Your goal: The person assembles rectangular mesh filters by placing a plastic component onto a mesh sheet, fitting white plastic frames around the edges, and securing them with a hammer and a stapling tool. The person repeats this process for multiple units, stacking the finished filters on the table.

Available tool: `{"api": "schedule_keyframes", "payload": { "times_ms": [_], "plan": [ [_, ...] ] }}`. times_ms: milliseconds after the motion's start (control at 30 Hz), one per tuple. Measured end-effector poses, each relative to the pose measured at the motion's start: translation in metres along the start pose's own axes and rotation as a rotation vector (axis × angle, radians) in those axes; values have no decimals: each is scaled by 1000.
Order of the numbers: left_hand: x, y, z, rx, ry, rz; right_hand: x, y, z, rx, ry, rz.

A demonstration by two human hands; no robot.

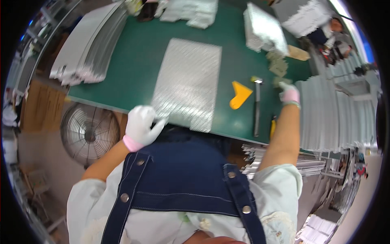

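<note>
A silvery sheet point(187, 81) with a fine woven-looking texture lies flat on the green table point(134, 61) in front of me. My left hand point(141, 125), in a white glove with a pink cuff, is at the sheet's near left corner. Its thumb and fingers are apart, and the thumb tip reaches the sheet's edge. Out to the right, my gloved right hand point(289, 94) is at a small pale greenish piece point(281, 81), close to several similar small pieces point(277, 65). Blur hides whether its fingers grip that piece.
A yellow scraper point(239, 95) and a long-handled tool point(256, 107) lie right of the sheet. Stacks of panels stand at left point(87, 44) and right point(337, 110). A silvery stack point(266, 28) is at the back right. Below the table's left edge is a fan point(90, 132).
</note>
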State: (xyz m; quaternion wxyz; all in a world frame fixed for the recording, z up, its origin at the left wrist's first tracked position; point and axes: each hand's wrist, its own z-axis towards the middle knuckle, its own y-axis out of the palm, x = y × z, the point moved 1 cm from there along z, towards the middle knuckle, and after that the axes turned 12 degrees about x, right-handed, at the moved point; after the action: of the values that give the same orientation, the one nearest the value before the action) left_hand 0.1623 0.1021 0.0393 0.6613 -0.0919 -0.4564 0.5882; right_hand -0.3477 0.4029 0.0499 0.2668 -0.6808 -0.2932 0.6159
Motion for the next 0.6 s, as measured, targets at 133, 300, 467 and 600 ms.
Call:
{"api": "schedule_keyframes", "payload": {
  "times_ms": [133, 300, 467, 600],
  "plan": [
    [-11, -11, -45, -447, -986, -323, -22, -2, -123, -294, -258, 706],
    [-22, 30, -64, -424, -1533, -1060, -11, 74, -349, -1017, -30, 511],
    [-28, 50, -69, -133, -1423, -1165, 15, 143, -388, -1175, 558, 746],
    [-27, 48, -81, -112, -1410, -1163, 15, 159, -397, -1113, 535, 788]
  ]
}}
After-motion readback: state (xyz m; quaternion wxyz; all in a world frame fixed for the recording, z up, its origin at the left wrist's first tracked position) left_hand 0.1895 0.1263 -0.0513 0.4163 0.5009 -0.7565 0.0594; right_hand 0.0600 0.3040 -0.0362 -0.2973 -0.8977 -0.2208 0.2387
